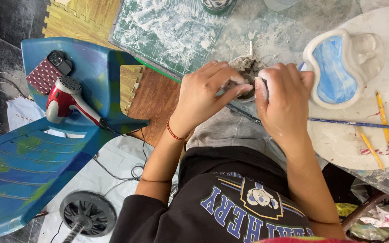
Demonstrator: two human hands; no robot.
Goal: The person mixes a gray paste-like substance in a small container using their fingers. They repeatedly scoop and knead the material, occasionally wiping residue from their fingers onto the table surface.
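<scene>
Both hands meet at the near edge of a dusty grey surface, working on a small lump of grey clay that sits between them. The left hand has its fingers curled over the clay's near side, grip closed on it, with a red string bracelet at the wrist. The right hand presses in from the other side, fingers bent and smeared with white; it seems to pinch a small tool against the clay, though the tool is too hidden to tell what it is. Just beside the right hand, on a round white board, lies a curved clay dish painted blue inside. A long paintbrush and a few yellow pencils lie on the same board, near red smears. A green cutting mat, streaked with white, covers the surface's left part. Well apart to the left, a red hair dryer rests on a blue painted chair.
</scene>
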